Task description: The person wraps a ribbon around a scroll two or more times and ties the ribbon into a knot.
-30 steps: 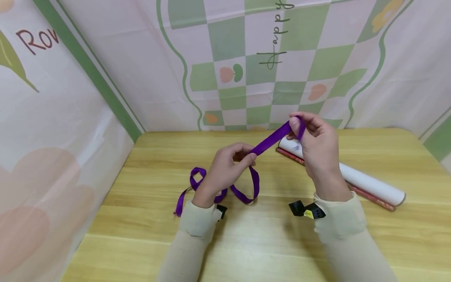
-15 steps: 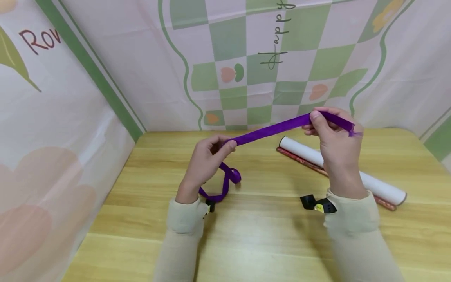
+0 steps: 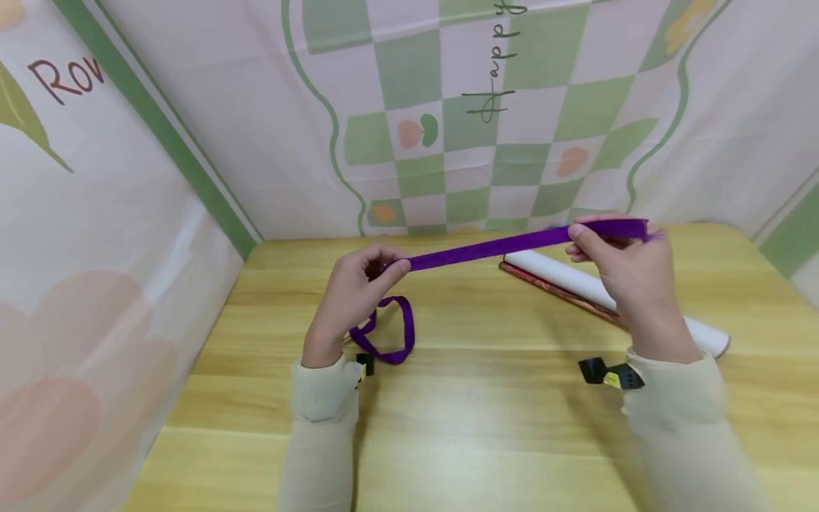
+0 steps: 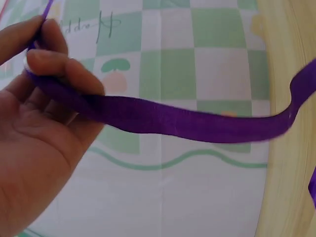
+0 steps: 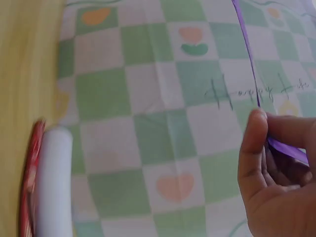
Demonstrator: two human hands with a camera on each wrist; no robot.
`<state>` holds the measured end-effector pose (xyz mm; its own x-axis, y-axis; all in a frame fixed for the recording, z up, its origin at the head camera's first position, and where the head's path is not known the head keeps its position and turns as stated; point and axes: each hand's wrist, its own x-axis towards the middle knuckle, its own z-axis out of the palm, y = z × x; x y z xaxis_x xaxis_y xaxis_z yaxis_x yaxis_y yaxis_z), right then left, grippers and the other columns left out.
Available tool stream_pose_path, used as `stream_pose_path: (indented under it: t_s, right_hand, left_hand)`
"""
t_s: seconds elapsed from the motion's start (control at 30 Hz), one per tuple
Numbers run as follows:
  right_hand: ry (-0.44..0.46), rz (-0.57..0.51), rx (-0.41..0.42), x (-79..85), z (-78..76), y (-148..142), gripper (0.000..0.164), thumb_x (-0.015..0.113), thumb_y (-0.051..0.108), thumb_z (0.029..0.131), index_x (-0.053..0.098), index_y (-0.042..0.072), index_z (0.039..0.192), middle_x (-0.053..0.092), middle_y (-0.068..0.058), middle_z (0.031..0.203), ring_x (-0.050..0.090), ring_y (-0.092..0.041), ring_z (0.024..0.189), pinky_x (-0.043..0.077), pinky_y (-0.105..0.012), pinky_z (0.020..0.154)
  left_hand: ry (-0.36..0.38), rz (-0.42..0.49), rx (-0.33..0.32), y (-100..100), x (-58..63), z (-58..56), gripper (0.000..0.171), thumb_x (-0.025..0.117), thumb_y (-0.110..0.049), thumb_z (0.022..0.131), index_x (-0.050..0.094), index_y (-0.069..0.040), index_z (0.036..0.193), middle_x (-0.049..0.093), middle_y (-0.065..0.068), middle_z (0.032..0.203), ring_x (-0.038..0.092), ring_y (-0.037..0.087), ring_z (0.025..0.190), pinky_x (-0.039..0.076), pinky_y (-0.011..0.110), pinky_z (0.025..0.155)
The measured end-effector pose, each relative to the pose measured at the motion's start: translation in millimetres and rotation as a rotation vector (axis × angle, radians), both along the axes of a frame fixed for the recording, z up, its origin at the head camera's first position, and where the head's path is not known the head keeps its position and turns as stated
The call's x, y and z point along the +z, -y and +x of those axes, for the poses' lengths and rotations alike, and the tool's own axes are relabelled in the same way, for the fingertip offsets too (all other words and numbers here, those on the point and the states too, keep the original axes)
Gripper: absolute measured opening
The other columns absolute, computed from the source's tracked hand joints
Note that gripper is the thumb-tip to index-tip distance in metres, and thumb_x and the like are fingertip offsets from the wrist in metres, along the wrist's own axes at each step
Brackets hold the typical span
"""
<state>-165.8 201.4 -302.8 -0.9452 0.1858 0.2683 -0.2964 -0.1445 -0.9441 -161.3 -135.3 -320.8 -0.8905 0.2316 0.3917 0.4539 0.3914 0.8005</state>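
A purple ribbon (image 3: 489, 249) is stretched nearly straight between my two hands above the table. My left hand (image 3: 348, 295) pinches it between thumb and fingers; from there the rest hangs down to loops lying on the tabletop. In the left wrist view the ribbon (image 4: 187, 121) runs out from under the curled fingers (image 4: 81, 79) as a slack band. My right hand (image 3: 640, 284) pinches the ribbon near its frayed end, which trails back over the hand. The right wrist view shows thumb and forefinger of the right hand (image 5: 279, 177) meeting on the ribbon (image 5: 249, 59), seen edge-on.
Behind the right hand, a white roll (image 3: 557, 274) lies slantwise on the wooden table (image 3: 461, 405), with a thin red patterned stick-like roll (image 3: 544, 284) alongside. A checkered cloth (image 3: 473, 163) hangs at the table's back edge, and another printed cloth (image 3: 121, 249) on the left.
My hands have moved apart, left hand leftward and right hand rightward, drawing a longer stretch of ribbon between them. In the last half second, the right hand has also lowered slightly.
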Motion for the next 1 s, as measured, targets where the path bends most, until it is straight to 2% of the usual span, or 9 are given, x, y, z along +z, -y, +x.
stream_pose_path:
  t_s: [0.1, 0.2, 0.27, 0.37, 0.53, 0.67, 0.73, 0.9, 1.0]
  right_hand:
    - [0.13, 0.163, 0.008, -6.9, 8.7, -21.6, 0.03, 0.075, 0.017, 0.078, 0.07, -0.002, 0.101, 0.072, -0.003, 0.082, 0.068, -0.014, 0.067, 0.053, -0.022, 0.068]
    - [0.236, 0.396, -0.016, -14.4, 17.2, -40.5, 0.039, 0.072, 0.03, 0.08, 0.069, 0.004, 0.108, 0.073, 0.004, 0.082, 0.068, -0.012, 0.072, 0.053, -0.019, 0.068]
    - [0.272, 0.547, -0.04, -19.9, 23.2, -50.3, 0.044, 0.07, 0.037, 0.081, 0.068, 0.005, 0.112, 0.072, 0.006, 0.082, 0.068, -0.01, 0.074, 0.052, -0.017, 0.068]
    - [0.285, 0.691, -0.061, -28.8, 32.3, -62.4, 0.048, 0.067, 0.043, 0.083, 0.067, 0.005, 0.113, 0.072, 0.006, 0.079, 0.068, -0.01, 0.073, 0.049, -0.014, 0.067]
    - [0.34, 0.704, -0.01, -41.6, 44.4, -82.2, 0.038, 0.066, 0.042, 0.084, 0.07, 0.012, 0.107, 0.072, 0.002, 0.079, 0.068, -0.013, 0.071, 0.052, -0.02, 0.061]
    - [0.411, 0.694, 0.046, -51.0, 50.7, -100.1, 0.026, 0.066, 0.041, 0.085, 0.069, 0.022, 0.103, 0.072, 0.002, 0.08, 0.067, -0.012, 0.069, 0.053, -0.023, 0.059]
    - [0.416, 0.711, 0.069, -55.8, 54.1, -108.1, 0.025, 0.066, 0.038, 0.086, 0.069, 0.02, 0.103, 0.072, 0.002, 0.08, 0.067, -0.012, 0.069, 0.053, -0.023, 0.059]
    - [0.384, 0.809, 0.069, -67.4, 62.5, -118.5, 0.034, 0.067, 0.036, 0.086, 0.068, 0.007, 0.103, 0.071, 0.003, 0.078, 0.067, -0.012, 0.07, 0.054, -0.024, 0.06]
    - [0.358, 0.882, 0.058, -72.6, 65.0, -120.3, 0.04, 0.067, 0.037, 0.086, 0.066, 0.003, 0.106, 0.071, 0.001, 0.077, 0.066, -0.012, 0.069, 0.053, -0.025, 0.058]
  left_hand:
    - [0.036, -0.062, 0.009, 2.9, -1.9, 0.1, 0.022, 0.06, -0.037, 0.091, 0.069, -0.017, 0.095, 0.057, 0.001, 0.071, 0.043, 0.016, 0.058, 0.036, 0.026, 0.052]
    - [0.072, -0.128, 0.007, 2.0, -5.9, 0.0, 0.019, 0.059, -0.034, 0.092, 0.069, -0.018, 0.095, 0.059, -0.001, 0.074, 0.046, 0.015, 0.06, 0.039, 0.026, 0.053]
    - [0.091, -0.185, 0.003, 1.0, -10.2, 0.0, 0.017, 0.059, -0.032, 0.093, 0.069, -0.018, 0.095, 0.06, -0.003, 0.075, 0.048, 0.015, 0.06, 0.041, 0.027, 0.053]
    - [0.088, -0.291, 0.004, 0.8, -17.2, 0.4, 0.016, 0.058, -0.028, 0.094, 0.069, -0.016, 0.093, 0.062, -0.006, 0.076, 0.05, 0.012, 0.061, 0.043, 0.027, 0.055]
    - [0.101, -0.456, 0.01, 7.8, -29.0, 1.2, 0.018, 0.055, -0.023, 0.095, 0.069, -0.011, 0.092, 0.066, -0.001, 0.08, 0.054, 0.01, 0.063, 0.046, 0.026, 0.057]
    - [0.176, -0.518, 0.024, 24.1, -39.2, 4.3, 0.019, 0.056, -0.022, 0.095, 0.069, -0.009, 0.094, 0.068, 0.003, 0.084, 0.056, 0.01, 0.067, 0.049, 0.028, 0.062]
    - [0.183, -0.532, 0.027, 32.9, -43.2, 7.0, 0.016, 0.058, -0.022, 0.094, 0.069, -0.01, 0.095, 0.067, 0.0, 0.084, 0.057, 0.009, 0.069, 0.049, 0.028, 0.066]
    - [0.089, -0.526, -0.056, 45.8, -50.1, 14.1, 0.005, 0.063, -0.02, 0.09, 0.061, -0.016, 0.091, 0.062, -0.007, 0.083, 0.056, 0.008, 0.07, 0.049, 0.027, 0.065]
    - [0.024, -0.547, -0.102, 47.9, -55.2, 17.8, 0.01, 0.065, -0.015, 0.088, 0.056, -0.018, 0.085, 0.057, -0.008, 0.082, 0.053, 0.008, 0.071, 0.048, 0.025, 0.063]
